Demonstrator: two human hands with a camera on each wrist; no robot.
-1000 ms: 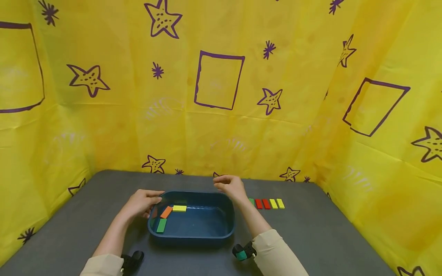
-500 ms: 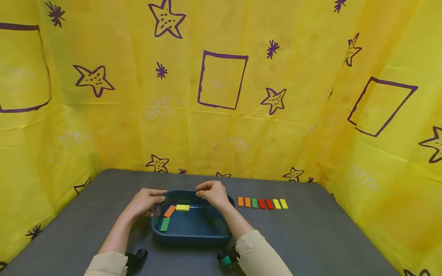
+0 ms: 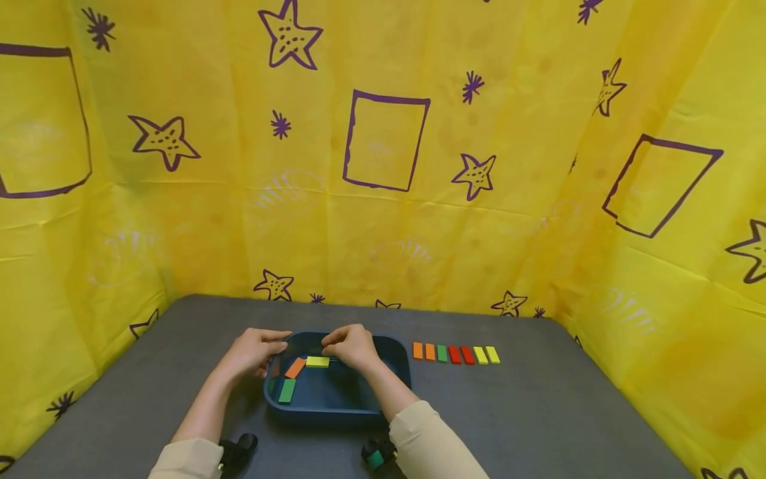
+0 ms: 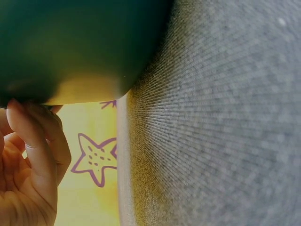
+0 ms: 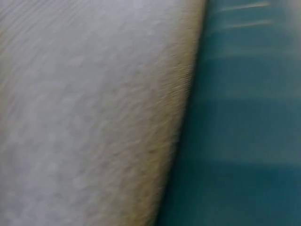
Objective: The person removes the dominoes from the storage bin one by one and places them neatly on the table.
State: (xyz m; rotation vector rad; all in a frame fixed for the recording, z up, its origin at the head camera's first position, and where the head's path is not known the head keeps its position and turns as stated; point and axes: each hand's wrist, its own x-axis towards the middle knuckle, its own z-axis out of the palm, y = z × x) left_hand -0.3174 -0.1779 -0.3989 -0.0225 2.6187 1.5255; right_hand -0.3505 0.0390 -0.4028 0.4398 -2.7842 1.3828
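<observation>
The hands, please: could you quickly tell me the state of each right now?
Left hand: fingers curled on the tub rim, holding it.
Right hand: over the tub by the yellow block; grip cannot be told.

Off to your right on the grey counter [image 3: 526, 412] there's a row of six small blocks [image 3: 455, 353]: two orange, one green, two red-ish, two yellow-ish at the far end, side by side. Yellow backdrop [image 3: 383, 153] wraps three sides, printed with purple stars and rectangles. Left wrist view shows one star [image 4: 96, 160] too.
</observation>
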